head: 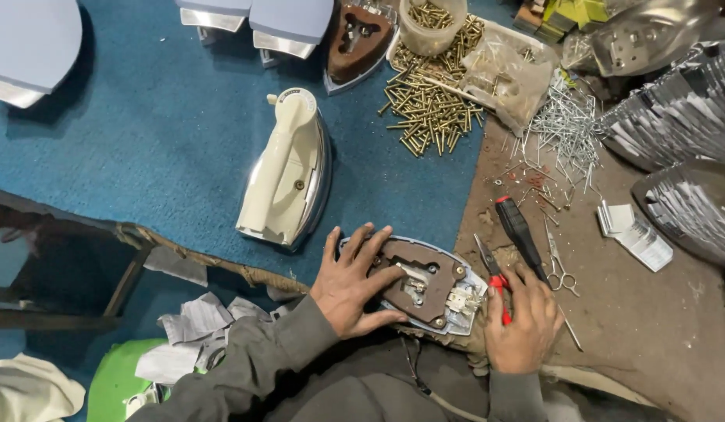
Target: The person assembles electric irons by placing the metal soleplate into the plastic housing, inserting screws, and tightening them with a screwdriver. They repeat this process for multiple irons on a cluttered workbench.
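My left hand (353, 281) lies flat on an iron base (425, 285), a metal soleplate with a brown plate and small fittings on top, near the bottom middle. My right hand (522, 320) rests just right of it, fingers curled over the red handles of small pliers (494, 275). A screwdriver (520, 230) with a black and red handle lies under the fingertips of that hand. Small scissors (558, 266) lie beside it. A finished cream-coloured iron (288, 172) stands on the blue mat (143, 141) above my left hand.
A heap of brass screws (433, 105) and a tub of them (431, 19) sit at the top, with silver nails (565, 129) to the right. Another iron base (358, 35) and pale iron covers (253, 19) lie at the top. Stacked metal parts (683, 109) fill the right side.
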